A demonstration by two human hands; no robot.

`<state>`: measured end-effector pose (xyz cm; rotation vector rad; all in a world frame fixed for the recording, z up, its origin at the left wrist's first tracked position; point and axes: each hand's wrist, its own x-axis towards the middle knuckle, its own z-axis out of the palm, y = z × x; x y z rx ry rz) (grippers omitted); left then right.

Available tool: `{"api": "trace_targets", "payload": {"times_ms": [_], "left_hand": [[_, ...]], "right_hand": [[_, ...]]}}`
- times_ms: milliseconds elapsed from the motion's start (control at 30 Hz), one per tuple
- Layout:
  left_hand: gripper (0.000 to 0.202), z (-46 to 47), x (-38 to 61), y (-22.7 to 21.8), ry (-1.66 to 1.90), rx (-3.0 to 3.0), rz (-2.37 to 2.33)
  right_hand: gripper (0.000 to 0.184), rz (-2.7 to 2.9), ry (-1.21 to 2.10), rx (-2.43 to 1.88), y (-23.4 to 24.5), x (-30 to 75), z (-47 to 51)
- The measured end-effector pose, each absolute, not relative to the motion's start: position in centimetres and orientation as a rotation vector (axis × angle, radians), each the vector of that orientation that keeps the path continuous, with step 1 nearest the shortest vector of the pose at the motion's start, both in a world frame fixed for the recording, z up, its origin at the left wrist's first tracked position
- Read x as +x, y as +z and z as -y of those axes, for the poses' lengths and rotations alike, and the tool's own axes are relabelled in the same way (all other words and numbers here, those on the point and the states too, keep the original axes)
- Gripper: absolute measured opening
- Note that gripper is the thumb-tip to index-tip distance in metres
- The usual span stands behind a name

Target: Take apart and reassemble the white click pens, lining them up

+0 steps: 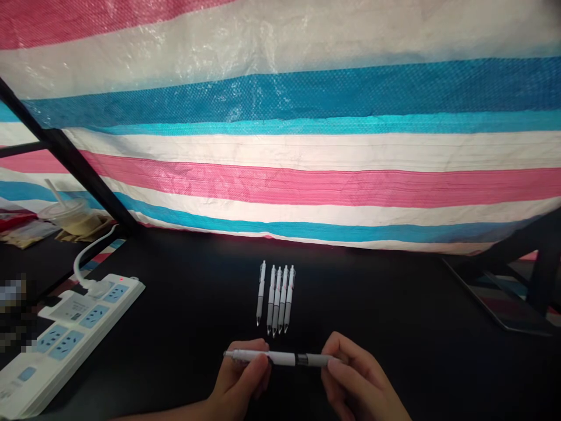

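Note:
A white and grey pen (283,358) lies level between my two hands, above the black table near its front. My left hand (245,374) pinches the white barrel near the clip end with thumb and fingers. The grey grip end is held in the fingertips of my right hand (357,374), which cover the tip. Between the white barrel and the grey grip shows a short dark section; whether the two parts are separated I cannot tell. Beyond my hands several similar pens (280,298) lie side by side, tips toward me, and one pen (261,292) lies slightly apart on their left.
A white power strip (94,339) with a plugged-in white cable (79,257) lies at the left. Behind it stands a plastic cup with a straw (70,213). A dark flat device (495,304) is at the right. Striped sheeting (307,187) hangs behind the black table (197,304).

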<state>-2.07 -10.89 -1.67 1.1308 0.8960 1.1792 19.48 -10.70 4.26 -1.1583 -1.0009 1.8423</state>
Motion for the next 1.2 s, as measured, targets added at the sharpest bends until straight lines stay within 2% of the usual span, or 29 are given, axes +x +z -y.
{"api": "trace_targets", "payload": {"times_ms": [133,767,1200], "left_hand": [[0.039,10.5,-1.8,-0.9,1.185,1.166,-0.906],[0.03,10.5,-2.6,-2.3,1.296,0.994,-0.903],[0.03,10.2,-2.1,-1.0,1.319,0.96,-0.923]], "right_hand": [[0.032,0.991,1.785,-1.137,4.1,19.9,10.7],[0.026,0.907,1.61,-1.172,4.7,20.3,10.7],[0.026,0.916,1.589,-1.174,4.4,20.5,10.6]]}}
